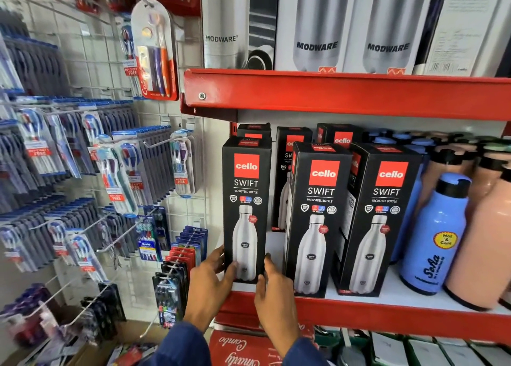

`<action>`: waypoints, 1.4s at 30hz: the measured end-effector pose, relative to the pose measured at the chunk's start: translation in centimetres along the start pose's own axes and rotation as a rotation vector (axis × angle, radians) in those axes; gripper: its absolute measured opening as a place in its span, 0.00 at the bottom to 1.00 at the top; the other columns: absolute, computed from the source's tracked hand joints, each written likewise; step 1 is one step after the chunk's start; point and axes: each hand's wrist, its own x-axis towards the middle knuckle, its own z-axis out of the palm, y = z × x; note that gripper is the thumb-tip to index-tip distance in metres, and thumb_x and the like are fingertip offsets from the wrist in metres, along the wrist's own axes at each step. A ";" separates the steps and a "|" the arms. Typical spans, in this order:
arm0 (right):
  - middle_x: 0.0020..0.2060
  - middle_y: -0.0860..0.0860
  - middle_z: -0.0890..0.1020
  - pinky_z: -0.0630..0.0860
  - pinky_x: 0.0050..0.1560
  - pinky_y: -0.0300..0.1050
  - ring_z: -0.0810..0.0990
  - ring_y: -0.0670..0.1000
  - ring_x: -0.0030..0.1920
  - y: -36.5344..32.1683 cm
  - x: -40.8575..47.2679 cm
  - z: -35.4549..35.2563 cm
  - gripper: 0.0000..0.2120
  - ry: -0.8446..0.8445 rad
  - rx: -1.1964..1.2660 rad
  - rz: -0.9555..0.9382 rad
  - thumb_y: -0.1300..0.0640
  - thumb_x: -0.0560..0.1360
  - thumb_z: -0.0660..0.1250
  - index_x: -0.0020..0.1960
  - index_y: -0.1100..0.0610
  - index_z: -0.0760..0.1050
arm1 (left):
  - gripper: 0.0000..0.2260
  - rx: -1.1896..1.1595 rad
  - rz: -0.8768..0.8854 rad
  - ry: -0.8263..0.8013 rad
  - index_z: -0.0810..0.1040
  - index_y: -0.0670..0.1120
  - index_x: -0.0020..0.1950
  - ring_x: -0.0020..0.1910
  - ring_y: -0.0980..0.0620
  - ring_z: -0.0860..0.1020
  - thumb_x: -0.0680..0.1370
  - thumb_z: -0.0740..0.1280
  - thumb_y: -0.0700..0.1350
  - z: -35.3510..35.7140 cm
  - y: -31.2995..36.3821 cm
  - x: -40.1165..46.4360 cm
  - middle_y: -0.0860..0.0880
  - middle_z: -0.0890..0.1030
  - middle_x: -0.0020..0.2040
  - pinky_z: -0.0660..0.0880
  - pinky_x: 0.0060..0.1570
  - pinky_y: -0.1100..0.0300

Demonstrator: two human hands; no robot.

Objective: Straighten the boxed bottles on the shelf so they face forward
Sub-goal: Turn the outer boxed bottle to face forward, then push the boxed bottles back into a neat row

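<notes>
The leftmost boxed bottle stands upright at the left end of the red shelf, front panel facing outward. The left hand grips its lower left edge, fingers wrapped against the side; the right hand presses its lower right edge, so the box sits clamped between both. Right of this box stand two more boxed bottles, angled slightly, then a blue flask.

Left hand, right hand, fingers curled
</notes>
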 end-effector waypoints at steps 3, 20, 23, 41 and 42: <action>0.45 0.58 0.83 0.73 0.40 0.42 0.81 0.54 0.43 0.0 -0.5 -0.2 0.23 -0.019 -0.011 -0.014 0.60 0.81 0.58 0.75 0.53 0.62 | 0.17 0.042 0.006 0.002 0.81 0.51 0.65 0.44 0.84 0.74 0.76 0.74 0.43 -0.2 -0.3 -0.6 0.77 0.77 0.39 0.68 0.44 0.85; 0.38 0.52 0.84 0.68 0.30 0.28 0.74 0.42 0.29 -0.3 -2.9 -1.4 0.24 -0.080 -0.002 -0.119 0.63 0.79 0.60 0.74 0.53 0.65 | 0.20 0.167 -0.034 0.031 0.76 0.46 0.71 0.45 0.57 0.85 0.80 0.69 0.50 -2.1 1.3 -3.8 0.46 0.86 0.60 0.78 0.46 0.67; 0.39 0.52 0.85 0.69 0.31 0.27 0.76 0.43 0.29 -0.1 -2.8 -1.6 0.24 -0.080 0.005 -0.134 0.63 0.79 0.60 0.74 0.53 0.66 | 0.21 0.168 -0.062 0.030 0.75 0.44 0.72 0.43 0.53 0.86 0.80 0.69 0.48 -2.0 1.7 -4.2 0.45 0.86 0.60 0.76 0.46 0.69; 0.41 0.47 0.83 0.80 0.46 0.37 0.82 0.43 0.43 5.5 -3.5 -9.0 0.13 0.456 0.214 -0.057 0.69 0.71 0.70 0.48 0.53 0.78 | 0.12 -0.007 0.112 0.103 0.82 0.48 0.58 0.48 0.68 0.80 0.76 0.70 0.45 4.0 8.3 -7.5 0.51 0.86 0.51 0.70 0.49 0.80; 0.44 0.49 0.83 0.81 0.49 0.42 0.82 0.46 0.45 5.8 -3.5 -9.1 0.13 0.459 0.220 -0.043 0.69 0.71 0.70 0.51 0.54 0.78 | 0.15 0.004 0.082 0.060 0.81 0.47 0.62 0.51 0.66 0.80 0.76 0.71 0.44 4.7 8.3 -7.6 0.49 0.86 0.56 0.72 0.52 0.78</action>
